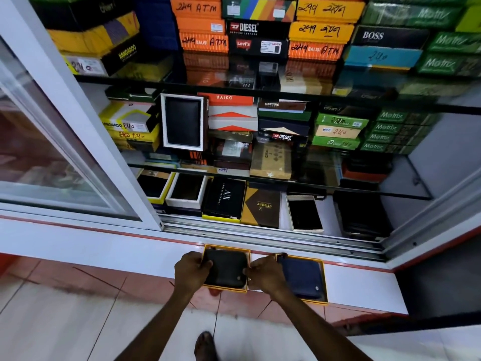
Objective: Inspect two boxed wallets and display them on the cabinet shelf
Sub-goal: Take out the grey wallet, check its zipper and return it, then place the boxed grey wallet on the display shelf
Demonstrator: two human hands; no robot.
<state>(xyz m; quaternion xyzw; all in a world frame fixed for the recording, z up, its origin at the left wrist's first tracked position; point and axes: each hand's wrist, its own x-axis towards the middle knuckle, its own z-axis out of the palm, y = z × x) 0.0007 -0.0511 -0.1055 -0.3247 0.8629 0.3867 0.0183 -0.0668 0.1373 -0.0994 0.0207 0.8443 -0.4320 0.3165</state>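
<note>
Two open yellow-rimmed boxes lie side by side on the white ledge [364,285] in front of the cabinet. The left box [226,246] holds a black wallet [227,268]; the right box [324,282] holds a dark blue wallet [303,278]. My left hand [190,272] grips the black wallet's left edge, thumb on top. My right hand [265,276] holds that same wallet's right edge, with its fingers between the two boxes. Part of the blue wallet's left side is hidden behind my right hand.
The cabinet stands open, its sliding glass door [52,152] pushed to the left and metal tracks [273,234] along the sill. Glass shelves [286,95] carry stacks of wallet boxes. The bottom shelf holds several open boxes and a black wallet pile [361,217]. Tiled floor lies below.
</note>
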